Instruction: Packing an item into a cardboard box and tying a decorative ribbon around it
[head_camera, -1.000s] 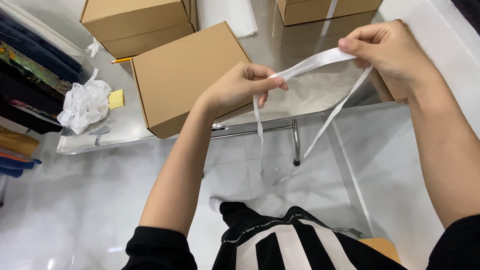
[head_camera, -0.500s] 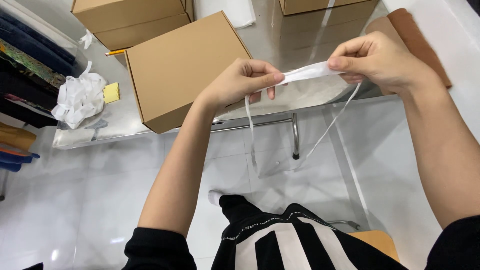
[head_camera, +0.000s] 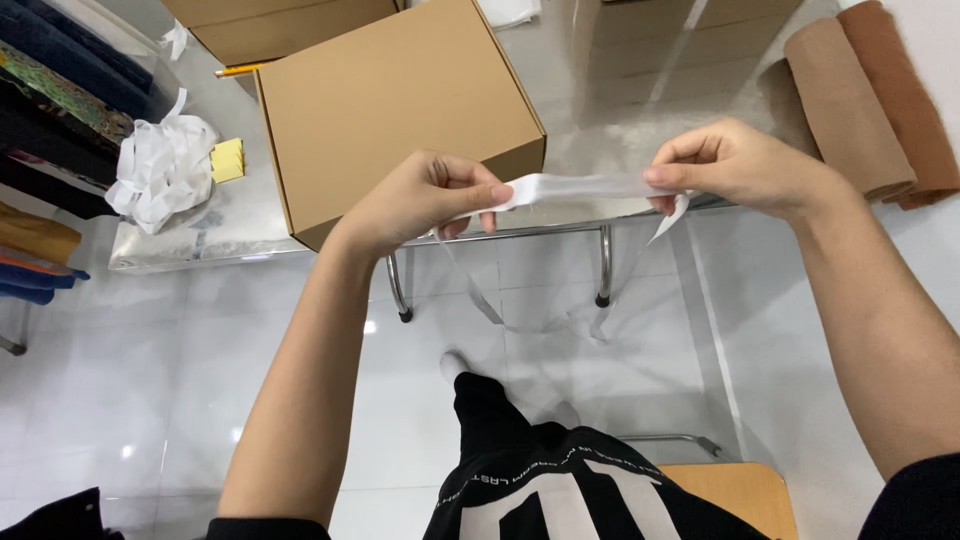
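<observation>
My left grip (head_camera: 440, 195) and right grip (head_camera: 730, 165) pinch a white ribbon (head_camera: 580, 187) taut above the desk (head_camera: 620, 130), a brown box (head_camera: 395, 105) just beyond, a ribbon heap (head_camera: 160, 170) farther left.

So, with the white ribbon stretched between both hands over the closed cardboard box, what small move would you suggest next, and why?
Probably lower the white ribbon onto the closed cardboard box. The left hand and right hand pinch it flat just above the box's near edge, and its loose ends dangle toward the floor.
</observation>
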